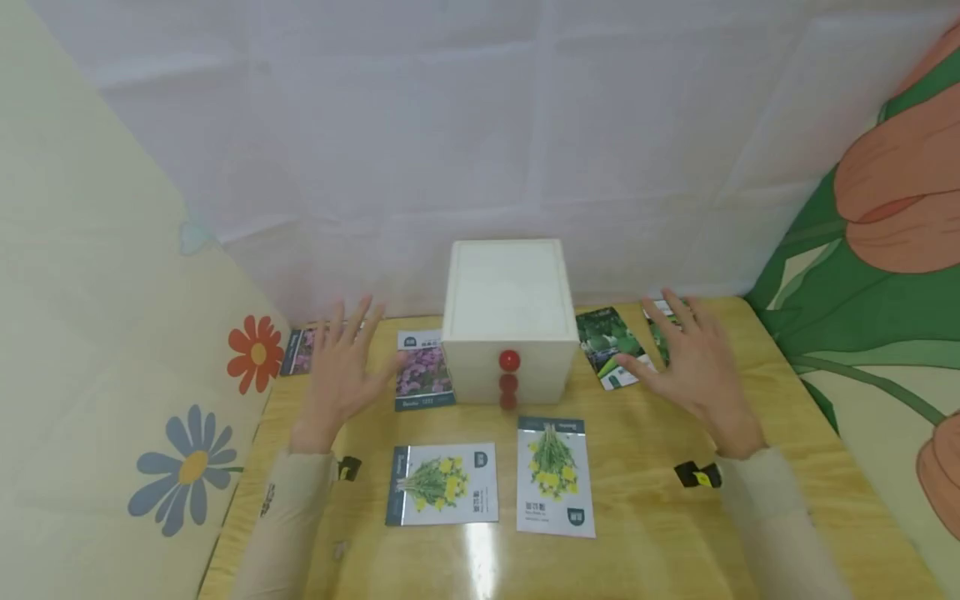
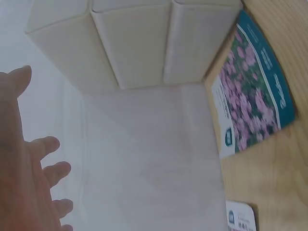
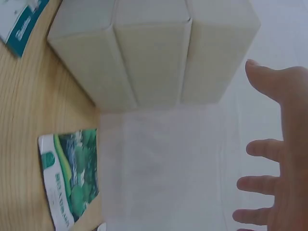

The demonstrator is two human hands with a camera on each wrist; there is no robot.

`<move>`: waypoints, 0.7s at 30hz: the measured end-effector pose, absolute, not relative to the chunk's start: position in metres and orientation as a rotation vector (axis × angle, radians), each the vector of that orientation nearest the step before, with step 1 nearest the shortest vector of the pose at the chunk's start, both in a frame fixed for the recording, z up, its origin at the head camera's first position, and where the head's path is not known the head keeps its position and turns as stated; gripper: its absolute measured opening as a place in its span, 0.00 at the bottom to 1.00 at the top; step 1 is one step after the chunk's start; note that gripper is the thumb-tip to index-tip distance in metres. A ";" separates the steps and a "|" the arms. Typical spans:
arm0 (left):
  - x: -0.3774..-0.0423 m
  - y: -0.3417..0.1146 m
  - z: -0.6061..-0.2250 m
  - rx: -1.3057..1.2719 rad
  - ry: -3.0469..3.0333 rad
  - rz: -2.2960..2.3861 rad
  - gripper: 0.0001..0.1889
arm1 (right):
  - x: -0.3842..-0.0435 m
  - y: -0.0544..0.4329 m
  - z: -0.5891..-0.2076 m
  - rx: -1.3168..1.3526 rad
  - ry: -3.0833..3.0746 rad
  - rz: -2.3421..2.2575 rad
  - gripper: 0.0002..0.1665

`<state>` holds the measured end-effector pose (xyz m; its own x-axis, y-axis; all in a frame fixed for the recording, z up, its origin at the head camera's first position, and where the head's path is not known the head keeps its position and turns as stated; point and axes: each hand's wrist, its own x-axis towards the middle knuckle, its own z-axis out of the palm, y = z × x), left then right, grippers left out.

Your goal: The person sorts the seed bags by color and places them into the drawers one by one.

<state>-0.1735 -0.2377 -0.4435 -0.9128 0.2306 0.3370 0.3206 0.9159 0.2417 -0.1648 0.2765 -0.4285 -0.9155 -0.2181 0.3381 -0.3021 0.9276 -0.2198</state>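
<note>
A white three-tier drawer box (image 1: 510, 292) with red knobs (image 1: 509, 360) down its front stands at the back middle of the table. My left hand (image 1: 341, 387) is to its left, fingers straight and spread, holding nothing. On the other side my right hand (image 1: 699, 379) is also spread and holds nothing. Beside the box lies a pink-flower seed packet (image 1: 423, 375); another pink-flower packet (image 1: 302, 354) is partly hidden behind my left hand. Near my right hand are a green seed packet (image 1: 606, 337) and a second green one (image 1: 656, 333), which the hand partly covers.
In front of the box two yellow-flower packets lie flat, one sideways (image 1: 442, 483), one lengthwise (image 1: 555, 475). Small black tags (image 1: 699, 475) show near both wrists. A white cloth (image 1: 390, 167) hangs behind; flower-printed panels (image 1: 885, 208) flank the wooden table (image 1: 645, 533).
</note>
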 end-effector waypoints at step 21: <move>-0.189 -0.174 -0.426 -0.901 -2.548 -1.067 0.30 | -0.132 0.142 -0.425 0.896 -2.264 1.012 0.22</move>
